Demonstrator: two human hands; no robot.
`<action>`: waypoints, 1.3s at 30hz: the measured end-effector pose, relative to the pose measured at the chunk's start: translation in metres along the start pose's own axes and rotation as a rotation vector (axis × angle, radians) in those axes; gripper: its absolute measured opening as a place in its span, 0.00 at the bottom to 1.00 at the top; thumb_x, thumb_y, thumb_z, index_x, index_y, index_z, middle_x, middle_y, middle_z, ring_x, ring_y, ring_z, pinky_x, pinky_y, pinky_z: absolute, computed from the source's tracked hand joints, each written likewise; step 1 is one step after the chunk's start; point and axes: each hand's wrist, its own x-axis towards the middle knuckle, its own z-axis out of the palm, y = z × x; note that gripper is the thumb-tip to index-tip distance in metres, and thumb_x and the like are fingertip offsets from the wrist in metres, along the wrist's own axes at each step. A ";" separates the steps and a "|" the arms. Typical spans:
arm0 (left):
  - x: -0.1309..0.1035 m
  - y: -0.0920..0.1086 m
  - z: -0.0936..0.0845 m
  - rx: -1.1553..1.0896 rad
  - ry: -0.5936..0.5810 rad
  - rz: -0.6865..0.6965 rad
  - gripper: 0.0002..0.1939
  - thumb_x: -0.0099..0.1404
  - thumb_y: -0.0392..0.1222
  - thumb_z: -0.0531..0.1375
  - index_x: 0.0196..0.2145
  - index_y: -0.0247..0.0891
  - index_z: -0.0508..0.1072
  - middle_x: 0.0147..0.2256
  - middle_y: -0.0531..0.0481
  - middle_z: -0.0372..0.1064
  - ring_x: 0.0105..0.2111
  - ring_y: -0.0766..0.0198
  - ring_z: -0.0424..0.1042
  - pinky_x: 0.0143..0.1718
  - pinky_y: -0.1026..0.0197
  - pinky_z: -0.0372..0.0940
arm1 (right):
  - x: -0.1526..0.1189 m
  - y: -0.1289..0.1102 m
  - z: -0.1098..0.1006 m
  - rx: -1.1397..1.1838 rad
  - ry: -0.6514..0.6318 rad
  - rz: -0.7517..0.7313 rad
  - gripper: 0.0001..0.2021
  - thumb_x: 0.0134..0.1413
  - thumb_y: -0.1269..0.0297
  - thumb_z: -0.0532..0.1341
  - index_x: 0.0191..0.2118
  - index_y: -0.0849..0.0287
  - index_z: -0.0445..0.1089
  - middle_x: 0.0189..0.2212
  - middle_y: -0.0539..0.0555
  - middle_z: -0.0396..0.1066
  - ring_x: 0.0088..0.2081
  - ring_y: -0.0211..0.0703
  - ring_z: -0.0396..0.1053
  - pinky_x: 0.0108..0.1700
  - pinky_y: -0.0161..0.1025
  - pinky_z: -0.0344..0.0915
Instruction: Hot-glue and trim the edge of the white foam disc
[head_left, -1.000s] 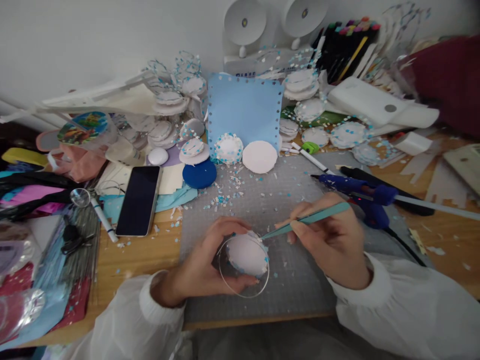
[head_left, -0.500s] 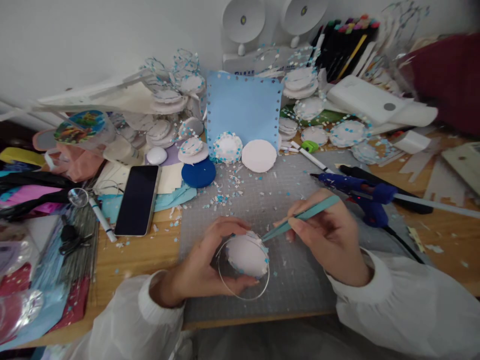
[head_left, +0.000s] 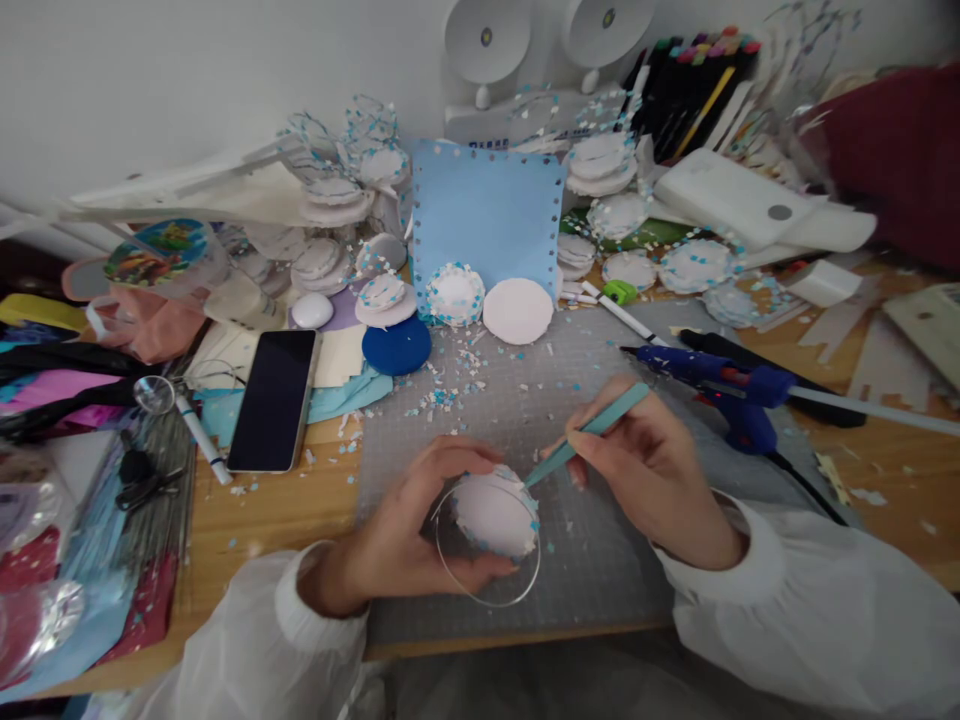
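Between the thumb and fingers of my left hand [head_left: 424, 525] is a white disc [head_left: 495, 512] edged with small blue and white pieces. A thin wire ring [head_left: 512, 604] loops out below the disc. My right hand [head_left: 649, 465] grips teal tweezers [head_left: 592, 428], whose tips touch or nearly touch the disc's upper right edge. Beneath both hands lies a grey cutting mat [head_left: 600, 590]. Small blue and white bits [head_left: 442, 398] are scattered on it, beyond my left hand.
A blue glue gun [head_left: 720, 375] with its cable lies at the right. A phone [head_left: 275, 400] rests on papers at the left. Behind the mat stand a light blue card [head_left: 487, 210], a plain white disc [head_left: 517, 311] and several decorated discs. A dark blue disc [head_left: 396, 345] lies nearby.
My right hand and the tweezers have shifted slightly left, and the tweezers' back end has come down a little. My left hand and the disc have hardly moved.
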 end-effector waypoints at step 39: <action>-0.001 -0.003 -0.001 -0.074 -0.031 0.020 0.38 0.45 0.43 0.73 0.52 0.44 0.62 0.48 0.42 0.67 0.48 0.51 0.68 0.46 0.52 0.65 | 0.005 -0.011 0.003 0.268 0.017 0.435 0.09 0.53 0.66 0.64 0.29 0.57 0.62 0.23 0.47 0.72 0.19 0.28 0.64 0.21 0.26 0.61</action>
